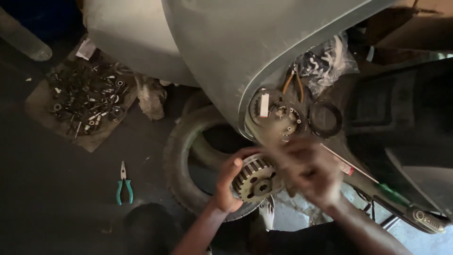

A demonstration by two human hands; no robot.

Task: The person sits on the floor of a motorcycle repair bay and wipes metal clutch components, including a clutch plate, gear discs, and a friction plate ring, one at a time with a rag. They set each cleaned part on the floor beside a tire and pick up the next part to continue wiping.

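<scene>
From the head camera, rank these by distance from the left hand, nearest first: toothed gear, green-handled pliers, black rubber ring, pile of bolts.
1. Toothed gear: held in the left hand itself.
2. Black rubber ring: up and to the right, past the blurred right hand.
3. Green-handled pliers: on the floor to the left; close to the ring's distance.
4. Pile of bolts: far upper left.

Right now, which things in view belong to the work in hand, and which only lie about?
In hand: toothed wheel, gripped by the left hand; blurred right hand beside it; round engine opening just above.

Lying about: green pliers, bolts on cardboard, tyre, phone, plastic bag.
</scene>
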